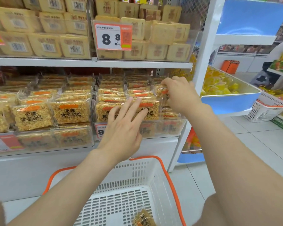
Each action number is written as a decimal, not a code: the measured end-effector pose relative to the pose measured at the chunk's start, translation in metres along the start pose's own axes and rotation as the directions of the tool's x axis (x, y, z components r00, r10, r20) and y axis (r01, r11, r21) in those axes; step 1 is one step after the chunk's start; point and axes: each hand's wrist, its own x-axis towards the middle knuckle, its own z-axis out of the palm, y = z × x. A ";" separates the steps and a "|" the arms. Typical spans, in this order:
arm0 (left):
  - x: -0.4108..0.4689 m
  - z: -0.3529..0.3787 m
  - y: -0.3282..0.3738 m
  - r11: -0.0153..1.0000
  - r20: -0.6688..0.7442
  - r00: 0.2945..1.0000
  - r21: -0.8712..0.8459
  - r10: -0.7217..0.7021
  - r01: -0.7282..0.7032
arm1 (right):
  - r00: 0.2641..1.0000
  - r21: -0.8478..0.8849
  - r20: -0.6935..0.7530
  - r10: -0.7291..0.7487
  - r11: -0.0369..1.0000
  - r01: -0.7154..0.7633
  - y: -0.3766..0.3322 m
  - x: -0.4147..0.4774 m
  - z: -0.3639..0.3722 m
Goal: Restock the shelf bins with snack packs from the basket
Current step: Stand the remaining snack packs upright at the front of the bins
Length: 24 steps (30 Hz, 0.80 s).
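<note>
A clear shelf bin (175, 128) on the lower shelf holds rows of golden rice-crisp snack packs (111, 95) with orange labels. My left hand (123, 126) lies flat, fingers spread, against the front packs in that bin. At the bin's right end my right hand (178, 93) pinches a snack pack (161, 90) among the rows. Below, a white basket with an orange rim (168, 175) holds one snack pack (144, 219) at its bottom edge of view.
A second bin (55, 139) of the same packs sits to the left. The upper shelf (88, 61) carries pale square packs and an 8.8 price tag (113, 36). To the right stand a white shelf post (201, 66), a blue tray of yellow sweets (230, 101) and another basket (266, 110).
</note>
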 end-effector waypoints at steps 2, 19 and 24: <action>0.000 0.003 -0.001 0.999 -0.004 1.000 0.032 -0.003 0.003 | 0.999 0.064 -0.005 -0.038 0.997 0.038 0.009 0.006 0.009; 0.004 0.005 0.006 0.991 -0.003 0.999 0.127 -0.040 0.040 | 0.979 -0.033 -0.199 -0.037 0.999 0.031 0.017 0.002 0.045; 0.002 0.005 0.003 0.993 0.034 0.999 0.119 -0.029 0.024 | 0.978 0.089 -0.206 -0.028 0.995 0.047 0.015 -0.005 0.051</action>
